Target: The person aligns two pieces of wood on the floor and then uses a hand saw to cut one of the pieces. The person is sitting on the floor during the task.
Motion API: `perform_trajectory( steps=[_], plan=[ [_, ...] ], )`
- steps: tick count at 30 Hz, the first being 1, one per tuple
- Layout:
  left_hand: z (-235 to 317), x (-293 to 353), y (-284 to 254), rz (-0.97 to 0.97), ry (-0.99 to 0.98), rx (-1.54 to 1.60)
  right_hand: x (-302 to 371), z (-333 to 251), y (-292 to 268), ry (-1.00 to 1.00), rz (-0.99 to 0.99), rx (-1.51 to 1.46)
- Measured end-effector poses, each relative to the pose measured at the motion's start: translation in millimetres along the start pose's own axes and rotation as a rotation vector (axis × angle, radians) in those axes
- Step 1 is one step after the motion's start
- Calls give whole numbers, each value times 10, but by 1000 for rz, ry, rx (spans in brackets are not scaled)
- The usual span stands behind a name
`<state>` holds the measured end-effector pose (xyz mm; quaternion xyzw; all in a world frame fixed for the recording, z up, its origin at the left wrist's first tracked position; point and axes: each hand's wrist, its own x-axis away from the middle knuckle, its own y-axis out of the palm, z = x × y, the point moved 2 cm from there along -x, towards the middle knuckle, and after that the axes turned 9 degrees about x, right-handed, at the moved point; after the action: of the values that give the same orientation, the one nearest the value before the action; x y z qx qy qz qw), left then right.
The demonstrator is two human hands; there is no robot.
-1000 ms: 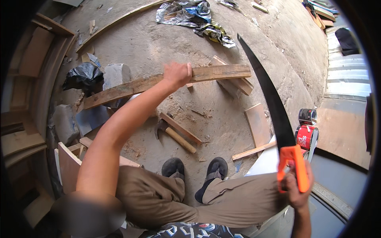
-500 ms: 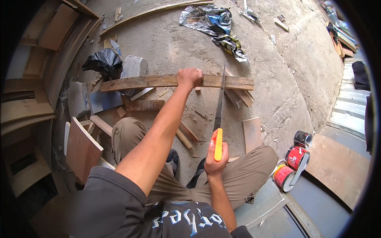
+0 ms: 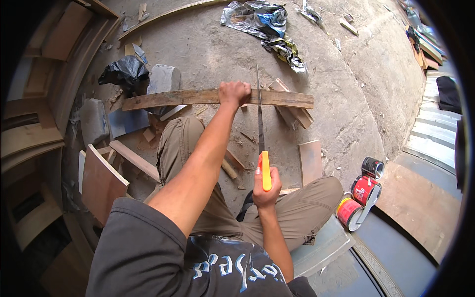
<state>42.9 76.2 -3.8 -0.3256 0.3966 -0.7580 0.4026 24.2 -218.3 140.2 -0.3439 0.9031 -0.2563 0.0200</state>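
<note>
While our left hand (image 3: 234, 93) grips plank (image 3: 185, 98), our right hand (image 3: 266, 189) holds saw (image 3: 261, 129) by orange handle (image 3: 266, 171). Plank lies crosswise ahead of us, right end over wood offcut (image 3: 301, 117); blade (image 3: 260, 115) crosses near square, just right of left hand. Whether they touch, we cannot tell.

We see three cans (image 3: 364, 190) close together at the right, near a flat brown board (image 3: 413, 200). At the top we notice a crumpled silver sheet (image 3: 264, 22); at the left, a black plastic bag (image 3: 123, 71) and wooden furniture (image 3: 67, 32).
</note>
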Motion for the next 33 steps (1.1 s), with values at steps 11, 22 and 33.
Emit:
perform_trajectory(
  steps=[11,22,33],
  plan=[
    [19,113,-130,-87,201,46,16,60,22,-11,25,19],
    [15,115,-127,-56,207,10,34,56,5,1,28,-8],
    [50,109,-144,-125,173,15,65,55,24,3,33,7]
  ],
)
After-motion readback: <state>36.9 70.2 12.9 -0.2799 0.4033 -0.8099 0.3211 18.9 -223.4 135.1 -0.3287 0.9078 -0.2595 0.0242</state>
